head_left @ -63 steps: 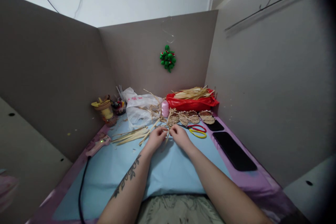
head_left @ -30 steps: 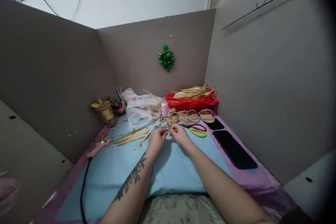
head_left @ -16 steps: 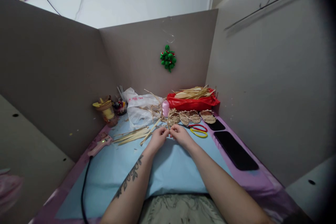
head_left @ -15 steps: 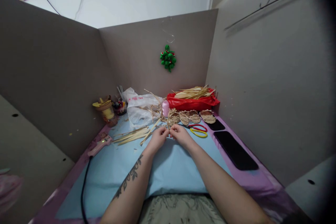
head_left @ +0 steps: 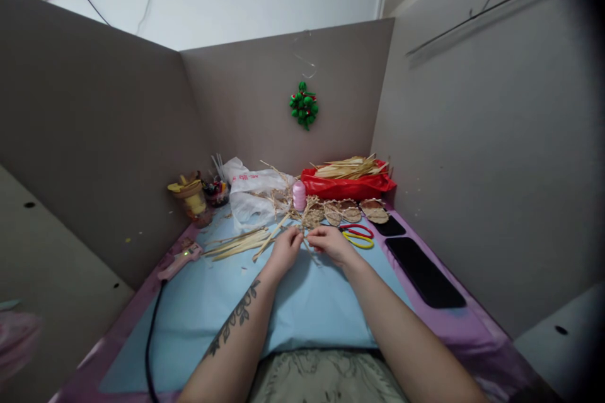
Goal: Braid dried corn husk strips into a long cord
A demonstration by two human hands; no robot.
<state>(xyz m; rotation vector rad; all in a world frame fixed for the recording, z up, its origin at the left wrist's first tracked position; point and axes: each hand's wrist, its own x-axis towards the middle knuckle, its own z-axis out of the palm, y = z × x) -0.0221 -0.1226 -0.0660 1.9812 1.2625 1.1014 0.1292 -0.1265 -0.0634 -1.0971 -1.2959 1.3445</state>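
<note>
My left hand (head_left: 285,252) and my right hand (head_left: 334,243) meet over the blue mat (head_left: 203,302), fingers pinched on a thin straw strand (head_left: 311,252) that runs between them. Just beyond my fingers lie several small woven straw pieces (head_left: 345,212). A loose bundle of straw strips (head_left: 239,243) lies left of my left hand. Red and yellow scissors (head_left: 355,235) rest just right of my right hand.
A pink thread spool (head_left: 299,195), a white plastic bag (head_left: 250,195) and a red bag with straw (head_left: 347,179) sit at the back. A pink glue gun (head_left: 178,261) with a black cord lies at left. Two black phones (head_left: 425,272) lie at right. Grey partition walls enclose the desk.
My right hand has shifted a little to the right and turned, drawing the strand out between the hands. My left hand stays in nearly the same place.
</note>
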